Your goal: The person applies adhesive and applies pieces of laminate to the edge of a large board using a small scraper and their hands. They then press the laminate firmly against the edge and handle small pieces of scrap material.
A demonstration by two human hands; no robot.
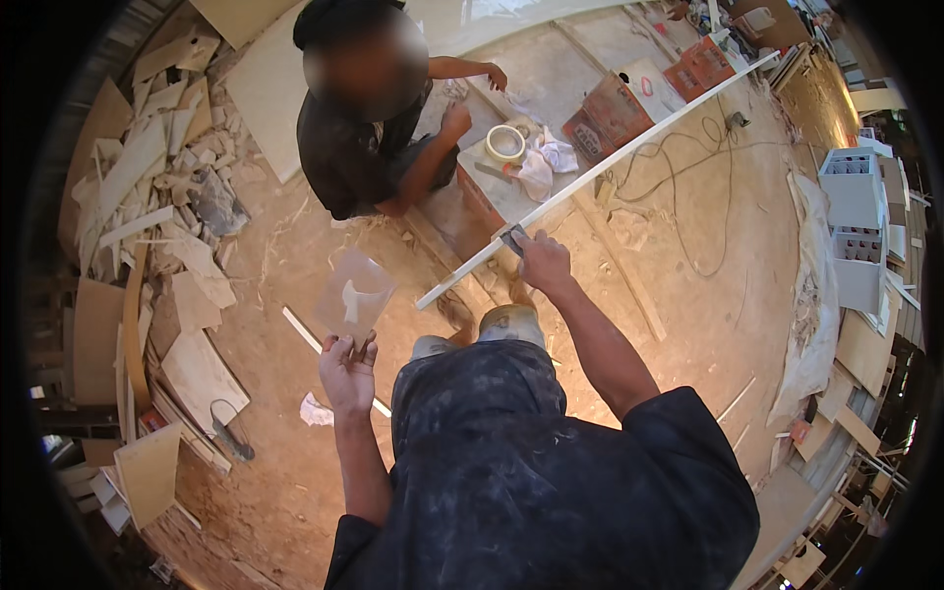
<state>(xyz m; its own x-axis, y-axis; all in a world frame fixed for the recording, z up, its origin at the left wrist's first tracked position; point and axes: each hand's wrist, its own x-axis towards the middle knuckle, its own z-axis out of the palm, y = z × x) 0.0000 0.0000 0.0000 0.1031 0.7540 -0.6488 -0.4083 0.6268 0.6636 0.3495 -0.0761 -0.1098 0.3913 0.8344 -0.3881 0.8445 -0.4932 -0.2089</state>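
- White strip (600, 179), long and narrow, lies on a slant, its long axis running from a near end just ahead of the worker's knees (511, 324) to a far end off ahead and to the right.
- Right hand (544, 261), nearer the strip's near end than its far one, has its fingers curled closed around a grey tool (513, 238) set at the strip's edge.
- Left hand (347, 372), left of the strip's near end and closer to the worker, pinches a translucent sheet (372, 270) between thumb and fingers; a white smear (351, 298) marks it.
- Brown floor (708, 324) spreads below the strip, with a wooden batten (619, 265) to its right.
- Co-worker (334, 147) in dark clothing is low down to the strip's left, both hands apart from it; between them sit a cream roll (505, 132) and crumpled white cloth (558, 153).
- Red boxes (608, 116) stand just left of the strip's far half.
- Broken boards (133, 182) are heaped well left of the strip; pale cabinets (851, 187) stand well to its right.
- Hidden in part by the right hand is the tool; whether its edge touches the strip cannot be told, nor what supports the strip. Clutter past the far end is hard to make out, and the dark rim cuts off the room's edges.
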